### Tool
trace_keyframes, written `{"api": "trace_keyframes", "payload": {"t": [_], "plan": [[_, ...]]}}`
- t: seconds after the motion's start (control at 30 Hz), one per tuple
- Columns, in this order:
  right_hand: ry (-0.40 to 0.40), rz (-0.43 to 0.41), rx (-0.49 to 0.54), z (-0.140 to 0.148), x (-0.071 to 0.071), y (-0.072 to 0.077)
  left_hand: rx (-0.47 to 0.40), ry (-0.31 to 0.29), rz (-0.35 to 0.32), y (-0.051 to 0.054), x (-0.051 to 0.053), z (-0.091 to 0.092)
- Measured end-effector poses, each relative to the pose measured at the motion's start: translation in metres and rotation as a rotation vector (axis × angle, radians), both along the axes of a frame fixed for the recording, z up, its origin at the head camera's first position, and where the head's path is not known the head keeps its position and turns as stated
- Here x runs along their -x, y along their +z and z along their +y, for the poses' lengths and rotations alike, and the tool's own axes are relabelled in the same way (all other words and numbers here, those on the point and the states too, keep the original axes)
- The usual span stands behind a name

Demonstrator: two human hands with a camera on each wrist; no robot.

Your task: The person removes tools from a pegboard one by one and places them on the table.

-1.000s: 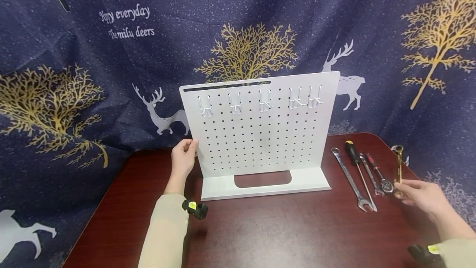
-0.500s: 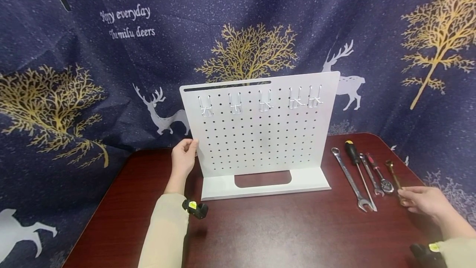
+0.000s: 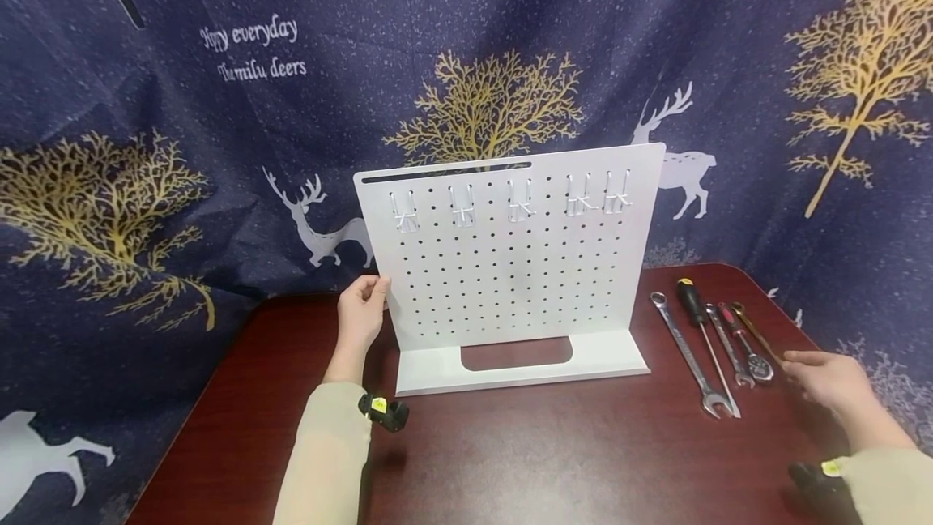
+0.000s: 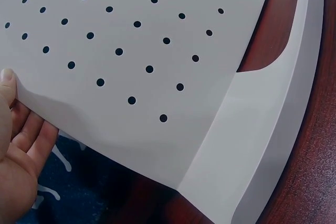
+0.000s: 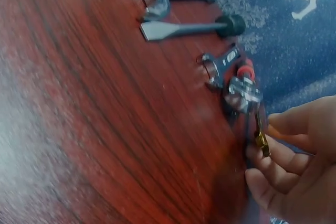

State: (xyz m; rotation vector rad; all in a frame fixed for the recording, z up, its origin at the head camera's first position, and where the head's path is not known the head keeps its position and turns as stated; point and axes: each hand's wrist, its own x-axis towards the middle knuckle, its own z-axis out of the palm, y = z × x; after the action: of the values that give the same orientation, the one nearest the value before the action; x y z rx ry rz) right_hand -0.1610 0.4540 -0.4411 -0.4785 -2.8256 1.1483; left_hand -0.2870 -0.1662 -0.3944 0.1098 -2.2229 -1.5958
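Observation:
A white pegboard [image 3: 503, 266] stands upright on its base at the middle of the table. My left hand [image 3: 362, 306] grips its left edge, with the thumb [image 4: 7, 80] on the front and the other fingers curled behind. At the right, my right hand [image 3: 831, 379] holds the near end of a gold-coloured wrench [image 3: 758, 335]. In the right wrist view the end of this wrench [image 5: 262, 141] sits among the fingers. Beside it lie a ratchet wrench with a red grip [image 3: 743, 343], a small wrench [image 3: 729, 347], a long-shafted screwdriver [image 3: 692, 298] and a large combination wrench [image 3: 681, 347].
Several clear-backed white hooks [image 3: 462, 205] are fixed along the pegboard's upper part. The dark red table [image 3: 525, 452] extends in front, and its right edge runs close to the right hand. A patterned blue cloth [image 3: 328, 104] hangs behind.
The gold-coloured wrench has gone from raised to low at the table, and its far end has swung left towards the ratchet. My left hand keeps its grip on the board.

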Motion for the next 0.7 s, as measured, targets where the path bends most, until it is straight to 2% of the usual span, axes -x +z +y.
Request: {"api": "trace_keyframes", "payload": {"t": [0.13, 0.23, 0.43, 0.7], "plan": [[-0.036, 0.036, -0.107, -0.007, 0.002, 0.006, 0.004, 0.008, -0.009, -0.002, 0.001, 0.0], [-0.05, 0.046, -0.133, -0.011, 0.003, 0.007, 0.0, 0.013, -0.016, -0.003, 0.002, -0.001], [-0.049, 0.038, -0.13, -0.014, 0.003, 0.002, -0.02, 0.011, -0.014, -0.006, 0.001, -0.001], [-0.03, 0.071, -0.106, -0.015, 0.002, 0.004, -0.006, 0.016, -0.016, -0.001, 0.002, 0.001]]}}
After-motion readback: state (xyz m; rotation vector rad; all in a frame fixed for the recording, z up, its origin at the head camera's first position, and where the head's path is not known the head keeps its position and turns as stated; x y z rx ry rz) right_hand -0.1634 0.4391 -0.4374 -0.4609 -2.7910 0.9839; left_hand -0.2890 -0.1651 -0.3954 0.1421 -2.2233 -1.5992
